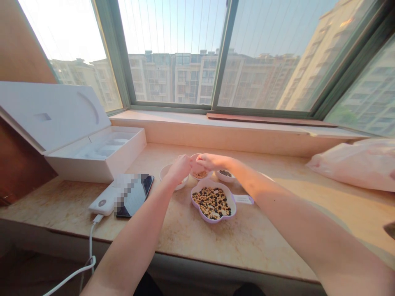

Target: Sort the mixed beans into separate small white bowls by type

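My left hand (pixel 182 166) is closed, its fingertips drawn together above the gap between a white bowl (pixel 164 172) on the left and a bowl of light-brown beans (pixel 200 175) in the middle. Beside it, over the middle bowl, my right hand (pixel 207 161) is also closed in a pinch. Whatever the fingers hold is too small or hidden to make out. A third bowl with dark beans (pixel 226 176) stands to the right, partly behind my right wrist. Nearer to me sits a purple-rimmed, handled bowl (pixel 233 210) of mixed black and yellow beans with a few pale flat pieces.
An open white box (pixel 123 154) stands at the back left. In front of it lie a white power bank (pixel 103 202) with a cable (pixel 91 238) and a dark phone (pixel 135 199). A pinkish plastic bag (pixel 354 162) rests at the right, below the windows.
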### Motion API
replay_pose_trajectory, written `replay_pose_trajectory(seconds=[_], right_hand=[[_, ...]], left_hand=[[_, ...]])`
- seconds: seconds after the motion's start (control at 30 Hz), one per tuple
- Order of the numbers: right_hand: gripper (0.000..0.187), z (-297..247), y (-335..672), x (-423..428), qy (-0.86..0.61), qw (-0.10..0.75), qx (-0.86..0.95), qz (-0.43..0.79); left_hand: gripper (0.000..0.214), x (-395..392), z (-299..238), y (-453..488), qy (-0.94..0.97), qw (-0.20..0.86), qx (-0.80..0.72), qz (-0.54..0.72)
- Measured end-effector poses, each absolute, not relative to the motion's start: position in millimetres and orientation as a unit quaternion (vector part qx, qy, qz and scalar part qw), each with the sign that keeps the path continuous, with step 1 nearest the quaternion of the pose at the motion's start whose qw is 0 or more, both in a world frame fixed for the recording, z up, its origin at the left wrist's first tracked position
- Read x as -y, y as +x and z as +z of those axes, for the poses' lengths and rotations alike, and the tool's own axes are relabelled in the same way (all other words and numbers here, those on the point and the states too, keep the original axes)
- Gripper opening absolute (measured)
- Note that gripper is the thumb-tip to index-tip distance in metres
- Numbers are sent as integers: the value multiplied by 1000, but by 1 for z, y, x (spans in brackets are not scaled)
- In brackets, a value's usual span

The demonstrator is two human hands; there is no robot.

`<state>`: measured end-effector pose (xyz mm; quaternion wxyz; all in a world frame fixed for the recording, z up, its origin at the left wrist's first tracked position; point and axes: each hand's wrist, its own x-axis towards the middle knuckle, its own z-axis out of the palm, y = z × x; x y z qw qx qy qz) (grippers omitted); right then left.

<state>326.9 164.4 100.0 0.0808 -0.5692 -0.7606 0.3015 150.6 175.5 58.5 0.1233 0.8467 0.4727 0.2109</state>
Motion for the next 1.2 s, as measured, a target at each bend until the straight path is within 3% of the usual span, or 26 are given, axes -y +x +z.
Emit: replay_pose_trajectory(seconds=[0.23, 0.53, 1.03, 1.1, 1.2], right_hand=[[27, 125, 370, -158, -537, 188, 640, 516], [28, 125, 429, -145, -571, 211, 522, 598], [25, 118, 423, -143, -569, 222, 561, 559], [24, 112, 407, -149, -567, 204, 614, 509], [15, 98, 371, -159, -618, 103, 706, 329]], left_hand=[[29, -173, 61, 150, 843, 127, -480, 206], [29, -172, 61, 148, 843, 129, -478, 210], [29, -179, 55, 148, 849, 113, -471, 212], [28, -179, 54, 149, 847, 115, -472, 216], [28, -177, 55, 149, 844, 120, -473, 223]])
